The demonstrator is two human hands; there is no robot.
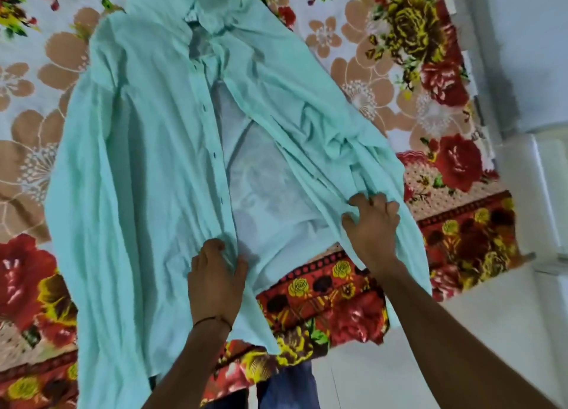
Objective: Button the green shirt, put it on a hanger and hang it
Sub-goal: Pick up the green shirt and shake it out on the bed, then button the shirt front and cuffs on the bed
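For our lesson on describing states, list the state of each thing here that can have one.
green shirt: front open, lying spread on the floral bedspread.
buttons: those in view undone.
left hand: grips the shirt's button edge near the hem.
right hand: grips the other front panel.

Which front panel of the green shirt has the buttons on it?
The panel in the left hand: dark buttons dot its inner edge. The other panel, in the right hand, shows none.
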